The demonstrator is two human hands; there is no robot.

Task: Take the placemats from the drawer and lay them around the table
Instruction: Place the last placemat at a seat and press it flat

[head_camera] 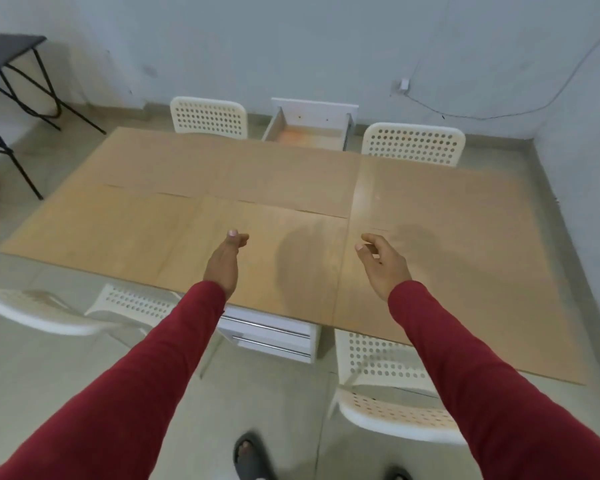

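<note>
both hands, left hand and right hand, hover loosely curled and empty over the table. judged progress: four placemats cover it; the far drawer stands open, apparently empty.

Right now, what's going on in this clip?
A person in red sleeves stands at the near edge of a wooden table, both arms stretched over it. The left hand and right hand are empty, fingers loosely curled. No placemat can be made out on the tabletop. An open drawer juts out at the far side between two white chairs; the near drawers are shut.
</note>
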